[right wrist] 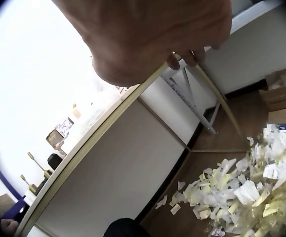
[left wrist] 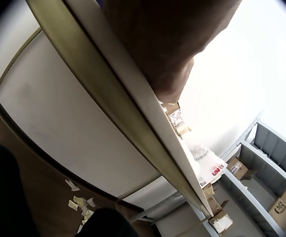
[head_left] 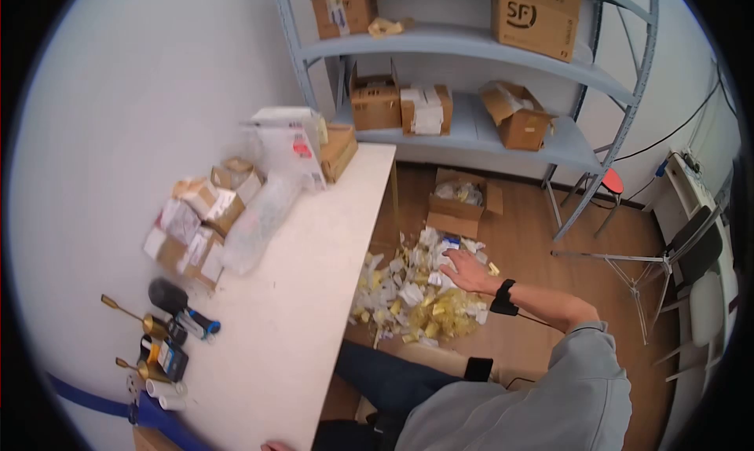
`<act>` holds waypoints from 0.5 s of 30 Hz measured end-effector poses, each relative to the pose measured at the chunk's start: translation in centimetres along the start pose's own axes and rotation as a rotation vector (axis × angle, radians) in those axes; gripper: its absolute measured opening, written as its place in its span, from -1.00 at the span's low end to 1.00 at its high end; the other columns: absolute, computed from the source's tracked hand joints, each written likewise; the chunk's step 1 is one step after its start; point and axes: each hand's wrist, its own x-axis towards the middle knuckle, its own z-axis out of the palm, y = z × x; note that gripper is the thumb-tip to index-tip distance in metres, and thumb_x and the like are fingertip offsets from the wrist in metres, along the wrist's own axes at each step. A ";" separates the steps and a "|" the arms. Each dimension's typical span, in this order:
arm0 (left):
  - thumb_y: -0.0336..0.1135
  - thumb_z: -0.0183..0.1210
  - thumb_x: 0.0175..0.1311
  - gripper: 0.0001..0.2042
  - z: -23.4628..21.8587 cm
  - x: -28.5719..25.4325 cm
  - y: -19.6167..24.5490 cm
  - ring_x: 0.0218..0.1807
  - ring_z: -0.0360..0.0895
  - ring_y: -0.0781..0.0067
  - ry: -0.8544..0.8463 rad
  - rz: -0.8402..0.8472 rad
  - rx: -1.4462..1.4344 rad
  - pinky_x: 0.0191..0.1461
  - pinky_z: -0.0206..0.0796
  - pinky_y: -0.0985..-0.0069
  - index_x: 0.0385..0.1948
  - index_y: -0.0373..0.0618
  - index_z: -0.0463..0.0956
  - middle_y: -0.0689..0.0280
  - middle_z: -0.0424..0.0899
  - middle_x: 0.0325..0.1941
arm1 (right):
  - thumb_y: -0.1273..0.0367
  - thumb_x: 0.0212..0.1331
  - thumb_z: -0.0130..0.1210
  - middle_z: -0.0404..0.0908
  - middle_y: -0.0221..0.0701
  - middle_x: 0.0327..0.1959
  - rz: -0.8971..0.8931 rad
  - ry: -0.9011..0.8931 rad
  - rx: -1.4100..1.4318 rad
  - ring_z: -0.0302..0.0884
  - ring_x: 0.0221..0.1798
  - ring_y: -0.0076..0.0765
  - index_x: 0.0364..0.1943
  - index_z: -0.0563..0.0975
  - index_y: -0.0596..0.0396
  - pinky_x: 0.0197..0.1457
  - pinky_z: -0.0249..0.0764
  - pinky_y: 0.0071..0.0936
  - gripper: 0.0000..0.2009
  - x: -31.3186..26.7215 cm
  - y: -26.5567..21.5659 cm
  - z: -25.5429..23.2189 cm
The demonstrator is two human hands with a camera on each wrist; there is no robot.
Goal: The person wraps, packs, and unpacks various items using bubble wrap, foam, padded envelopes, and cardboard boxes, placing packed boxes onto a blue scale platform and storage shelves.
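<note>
My right hand (head_left: 469,272) reaches out over a heap of paper and plastic scraps (right wrist: 241,192) on the floor. Its fingers are spread and hold nothing. In the right wrist view the hand (right wrist: 152,44) fills the top, with several fingertips showing. A blue-and-white packet (head_left: 450,243) lies in the heap just beyond the fingers. My left hand (head_left: 275,446) rests at the near edge of the white table (head_left: 290,294), mostly cut off in the head view. The left wrist view has this hand (left wrist: 172,49) large and dark on the tabletop, its fingers largely hidden, and no object shows in it.
An open carton (head_left: 455,215) of scraps stands beyond the heap. Small boxes (head_left: 208,207), a clear plastic bag (head_left: 263,219) and gold-and-black tools (head_left: 157,325) line the table's wall side. A grey shelf (head_left: 471,133) holds cartons behind. A tripod stand (head_left: 628,266) is at right.
</note>
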 end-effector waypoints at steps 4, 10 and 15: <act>-0.43 0.10 0.46 -0.68 -0.3 -0.2 0.1 -0.58 0.44 -0.22 -0.063 -0.040 -0.032 -0.50 0.16 0.01 -0.59 -0.26 0.35 -0.04 0.47 -0.65 | -0.20 0.49 -0.13 0.40 0.11 0.44 0.194 -0.610 -0.001 0.32 0.49 0.28 0.48 0.26 0.23 0.56 0.24 -0.01 -0.21 -13.8 3.5 5.0; -0.44 0.11 0.46 -0.66 -0.6 0.1 0.8 -0.62 0.37 -0.13 -0.114 -0.061 -0.006 -0.52 0.13 0.06 -0.61 -0.21 0.32 0.04 0.39 -0.68 | -0.15 0.52 -0.09 0.47 0.15 0.36 0.162 -0.683 0.215 0.40 0.43 0.26 0.50 0.20 0.16 0.48 0.33 0.00 -0.26 -20.0 4.9 11.8; -0.47 0.10 0.45 -0.66 -0.6 -0.1 0.4 -0.65 0.35 -0.08 -0.108 -0.040 0.016 -0.54 0.08 0.07 -0.63 -0.20 0.28 0.08 0.37 -0.70 | -0.03 0.56 -0.07 0.63 0.09 0.11 0.126 -0.859 0.112 0.58 0.19 0.28 0.44 0.22 0.04 0.23 0.47 0.05 -0.42 -17.7 5.2 12.4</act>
